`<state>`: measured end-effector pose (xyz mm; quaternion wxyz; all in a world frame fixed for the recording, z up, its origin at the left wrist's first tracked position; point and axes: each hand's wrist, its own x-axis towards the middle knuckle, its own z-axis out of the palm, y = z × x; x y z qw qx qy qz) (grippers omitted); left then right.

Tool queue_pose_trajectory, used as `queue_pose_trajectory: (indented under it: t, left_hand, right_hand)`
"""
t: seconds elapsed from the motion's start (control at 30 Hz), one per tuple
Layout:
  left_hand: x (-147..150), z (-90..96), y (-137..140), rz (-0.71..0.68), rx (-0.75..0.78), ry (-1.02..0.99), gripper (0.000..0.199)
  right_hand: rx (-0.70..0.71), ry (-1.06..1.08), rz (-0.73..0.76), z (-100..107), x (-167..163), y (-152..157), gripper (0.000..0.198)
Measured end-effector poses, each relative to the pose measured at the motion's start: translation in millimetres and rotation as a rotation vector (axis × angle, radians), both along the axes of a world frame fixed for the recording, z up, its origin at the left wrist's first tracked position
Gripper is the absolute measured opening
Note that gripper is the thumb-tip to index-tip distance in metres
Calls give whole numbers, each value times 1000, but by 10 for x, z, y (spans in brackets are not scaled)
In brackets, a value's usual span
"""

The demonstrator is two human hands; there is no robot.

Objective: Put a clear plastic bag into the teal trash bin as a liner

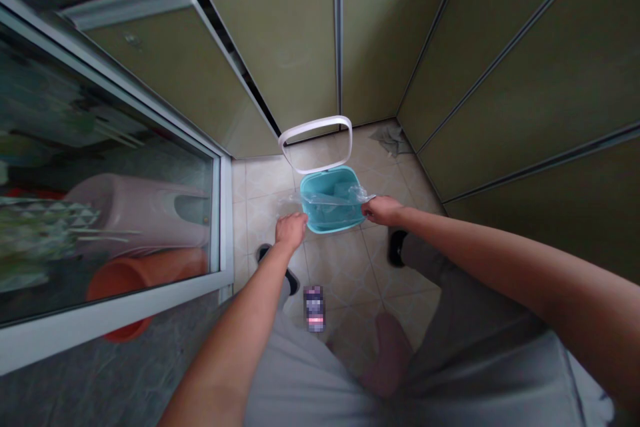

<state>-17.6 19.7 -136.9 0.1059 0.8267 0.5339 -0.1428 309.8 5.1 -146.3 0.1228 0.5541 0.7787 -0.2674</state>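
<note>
Head view: right hand (383, 210) clenches a clear plastic bag (334, 199).

Olive panels (280, 40) border the tiled floor (340, 267), where a crumpled grey cloth (390, 138) lies in the corner. Through the framed glass door (226, 213) show a pink container (145, 210) and, just beside it, an orange one (117, 280).
</note>
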Motion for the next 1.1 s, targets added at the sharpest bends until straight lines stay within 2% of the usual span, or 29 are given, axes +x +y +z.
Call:
queue_pose_trajectory:
  t: [0.3, 0.57, 0.83, 1.1]
  left_hand:
    - [-77, -75, -114, 30, 27, -28, 25]
    - [-115, -117, -122, 53, 60, -21, 24]
    - [-134, -127, -170, 6, 62, 2, 23]
    - [-200, -218, -279, -68, -20, -23, 22]
  right_hand:
    - [15, 27, -16, -65, 14, -44, 16]
    - [3, 58, -48, -36, 7, -21, 24]
    - [-11, 34, -65, -1, 5, -26, 13]
    - [-98, 45, -48, -89, 13, -101, 11]
